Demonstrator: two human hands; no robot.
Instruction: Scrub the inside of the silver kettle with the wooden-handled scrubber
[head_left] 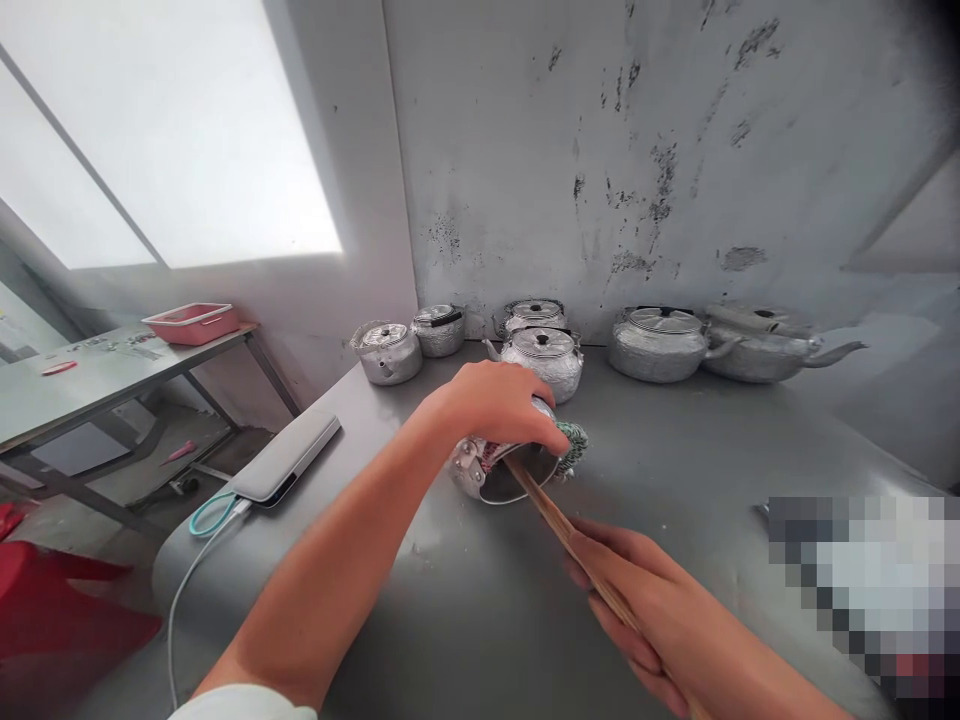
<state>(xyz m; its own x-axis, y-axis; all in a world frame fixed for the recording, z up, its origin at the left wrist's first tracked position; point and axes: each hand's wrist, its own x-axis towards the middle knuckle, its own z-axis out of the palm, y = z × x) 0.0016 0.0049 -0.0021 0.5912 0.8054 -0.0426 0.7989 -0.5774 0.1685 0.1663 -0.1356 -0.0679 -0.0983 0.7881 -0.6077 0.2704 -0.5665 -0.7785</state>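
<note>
Slippage looks the likeliest trouble. The small silver aluminium kettle (pixel 487 478) lies on its side near the middle of the grey metal table (pixel 690 450), with its mouth turned toward the person. Only the left hand (pixel 495 405) pins it, grip closed down over its upper wall. The right hand (pixel 637 590) has its grip wrapped round a thin brown wooden stick (pixel 544 505), whose far end goes into the kettle's mouth.

I'd judge that a hard shove along the stick could roll or skid the round body out from under the palm on that smooth surface. It could also snap so thin a stick. A green wire scouring pad (pixel 574 445) sits right against the kettle by the left fingertips and could be knocked away.

Just behind, 1 upright embossed kettle (pixel 544 362) stands close enough to be bumped. 5 more kettles (pixel 660 345) line the stained wall (pixel 637 150). To the left, a white slab-shaped device (pixel 289 460) with a teal cable (pixel 214 512) lies near the table's edge, well apart from the hands. Farther left, a pink tray (pixel 193 322) rests on a second table (pixel 90 375).
</note>
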